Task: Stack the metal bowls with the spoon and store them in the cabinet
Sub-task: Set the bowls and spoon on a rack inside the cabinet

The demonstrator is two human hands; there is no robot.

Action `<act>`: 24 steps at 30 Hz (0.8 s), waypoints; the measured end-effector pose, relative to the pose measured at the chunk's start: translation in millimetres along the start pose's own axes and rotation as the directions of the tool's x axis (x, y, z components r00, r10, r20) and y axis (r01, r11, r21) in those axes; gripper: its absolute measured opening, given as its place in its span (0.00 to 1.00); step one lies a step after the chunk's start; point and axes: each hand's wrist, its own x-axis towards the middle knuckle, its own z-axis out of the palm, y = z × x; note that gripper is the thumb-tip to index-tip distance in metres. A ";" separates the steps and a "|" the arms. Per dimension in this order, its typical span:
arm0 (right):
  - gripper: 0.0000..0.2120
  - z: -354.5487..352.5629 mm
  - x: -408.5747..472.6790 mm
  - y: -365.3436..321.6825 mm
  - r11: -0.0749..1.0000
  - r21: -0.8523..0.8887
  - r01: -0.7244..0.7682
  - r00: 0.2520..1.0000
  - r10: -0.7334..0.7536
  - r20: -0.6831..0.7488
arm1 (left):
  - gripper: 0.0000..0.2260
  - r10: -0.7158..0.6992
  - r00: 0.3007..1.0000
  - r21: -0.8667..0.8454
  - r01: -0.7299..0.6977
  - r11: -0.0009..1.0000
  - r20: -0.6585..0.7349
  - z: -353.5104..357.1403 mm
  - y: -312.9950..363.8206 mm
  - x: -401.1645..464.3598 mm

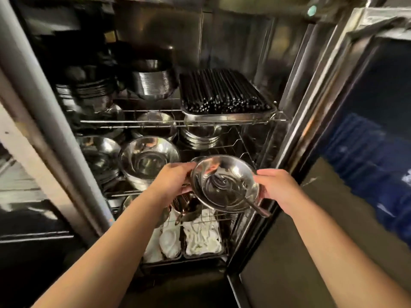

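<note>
While gripped at opposite rims by left hand (pixel 175 177) and right hand (pixel 274 185), fingers clamped: stacked metal bowls (pixel 224 185) (spoon (pixel 251 202) inside), before the open cabinet's (pixel 287 90) middle wire shelf (pixel 240 152).

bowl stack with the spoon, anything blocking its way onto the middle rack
Nothing visible blocks it. Both hands, left hand and right hand, hold the bowl stack before the open cabinet, and the wire rack right behind it looks bare beside the big bowl.
</note>
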 end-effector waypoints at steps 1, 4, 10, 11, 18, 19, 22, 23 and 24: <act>0.15 5.3 9.0 -4.7 1.000 -0.013 0.002 1.000 -0.003 -0.021 | 0.13 0.000 1.000 0.017 0.000 1.000 0.014 -1.9 4.7 11.3; 0.20 21.9 36.4 -14.6 0.997 -0.071 -0.004 0.998 -0.001 -0.067 | 0.09 -0.014 1.000 0.075 0.012 0.997 0.028 -7.4 14.5 42.5; 0.23 37.4 82.3 -16.6 0.970 -0.243 -0.002 0.996 -0.020 -0.087 | 0.12 -0.005 0.997 0.192 -0.011 0.981 0.082 -4.3 13.7 85.6; 0.24 38.9 89.5 -16.4 0.963 -0.269 -0.004 0.996 -0.020 -0.086 | 0.13 -0.006 0.997 0.209 -0.011 0.978 0.080 -2.3 12.0 92.0; 0.21 43.9 133.2 -12.6 0.901 -0.434 0.013 0.995 -0.055 -0.085 | 0.15 -0.011 1.000 0.239 0.009 0.971 0.008 20.0 1.8 125.7; 0.23 44.5 138.7 -12.0 0.893 -0.451 0.008 0.996 -0.048 -0.077 | 0.14 -0.007 1.000 0.248 0.007 0.969 0.000 23.1 1.1 129.6; 0.19 47.1 151.1 -9.5 0.867 -0.498 0.004 0.996 -0.049 -0.077 | 0.13 -0.019 1.000 0.263 0.023 0.964 -0.018 29.2 -2.6 141.3; 0.18 48.3 155.3 -8.2 0.863 -0.505 -0.001 0.996 -0.046 -0.082 | 0.11 -0.028 0.999 0.256 0.034 0.966 -0.028 30.2 -4.1 145.5; 0.18 50.0 159.0 -6.6 0.859 -0.511 -0.007 0.995 -0.043 -0.087 | 0.09 -0.035 0.999 0.242 0.043 0.969 -0.039 30.8 -6.4 150.1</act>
